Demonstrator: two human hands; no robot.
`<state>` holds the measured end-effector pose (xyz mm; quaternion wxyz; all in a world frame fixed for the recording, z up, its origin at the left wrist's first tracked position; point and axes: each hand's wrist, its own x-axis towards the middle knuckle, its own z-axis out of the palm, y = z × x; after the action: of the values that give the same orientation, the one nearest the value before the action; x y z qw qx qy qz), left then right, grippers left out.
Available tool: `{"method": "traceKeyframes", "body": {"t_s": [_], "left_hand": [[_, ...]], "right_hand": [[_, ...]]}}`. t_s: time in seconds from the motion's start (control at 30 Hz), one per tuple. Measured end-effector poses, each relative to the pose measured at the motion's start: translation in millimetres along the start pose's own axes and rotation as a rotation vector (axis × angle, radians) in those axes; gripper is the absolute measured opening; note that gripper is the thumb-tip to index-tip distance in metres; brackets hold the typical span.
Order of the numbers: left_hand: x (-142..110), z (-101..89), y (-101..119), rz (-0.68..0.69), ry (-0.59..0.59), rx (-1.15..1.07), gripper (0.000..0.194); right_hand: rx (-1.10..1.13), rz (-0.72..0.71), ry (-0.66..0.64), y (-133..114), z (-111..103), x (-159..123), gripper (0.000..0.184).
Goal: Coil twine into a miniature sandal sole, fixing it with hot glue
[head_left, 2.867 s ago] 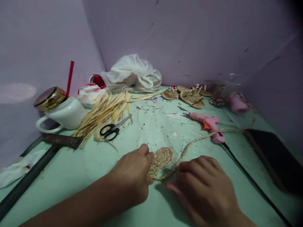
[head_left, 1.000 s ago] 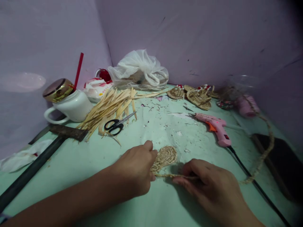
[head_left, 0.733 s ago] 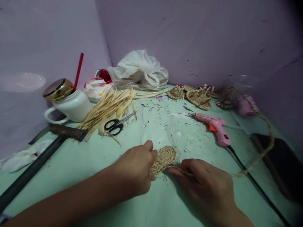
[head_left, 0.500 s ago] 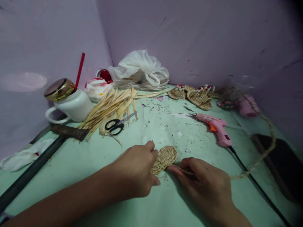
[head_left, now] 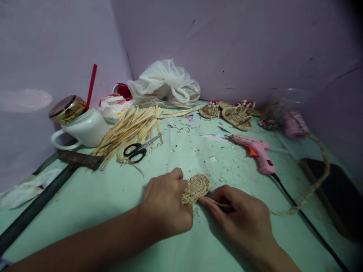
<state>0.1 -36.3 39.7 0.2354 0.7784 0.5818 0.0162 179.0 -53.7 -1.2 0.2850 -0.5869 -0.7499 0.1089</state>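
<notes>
My left hand (head_left: 168,204) pinches the near left edge of a flat, coiled piece of straw-coloured braid (head_left: 196,189), located at the front centre of the pale green tabletop (head_left: 119,196). My right hand (head_left: 241,215) pinches the braid's narrow tan cord (head_left: 320,183) between thumb and fingers at the coil's right side. Beyond lie black-handled scissors (head_left: 136,152), left, and a pink glue gun with orange trigger (head_left: 255,150), right; farther back, a knotted white plastic bag (head_left: 167,85).
</notes>
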Motion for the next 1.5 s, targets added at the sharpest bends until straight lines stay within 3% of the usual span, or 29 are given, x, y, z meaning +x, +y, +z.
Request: {"method": "traceKeyframes", "body": {"t_s": [0.2, 0.37, 0.57, 0.77, 1.27, 1.5], "left_hand": [[-2, -2.5, 7, 0.016, -0.01, 0.061, 0.025], [2, -1.9, 8, 0.048, -0.019, 0.084, 0.023], [10, 10.1, 2, 0.009, 0.104, 0.023, 0.015], [9, 12.6, 5, 0.016, 0.138, 0.044, 0.015], [7, -6.0, 17, -0.036, -0.034, 0.053, 0.027], [-2, -23.2, 11, 0.017, -0.169, -0.013, 0.05]], "right_hand": [[0.034, -0.108, -0.012, 9, -3, 4, 0.023], [0.007, -0.1, 0.021, 10, -2, 5, 0.024], [0.038, -0.091, -0.007, 10, -2, 4, 0.022], [0.078, -0.185, -0.09, 15, -14, 9, 0.013], [0.216, -0.005, -0.143, 15, -10, 11, 0.013], [0.179, 0.015, -0.148, 12, -11, 13, 0.013]]}}
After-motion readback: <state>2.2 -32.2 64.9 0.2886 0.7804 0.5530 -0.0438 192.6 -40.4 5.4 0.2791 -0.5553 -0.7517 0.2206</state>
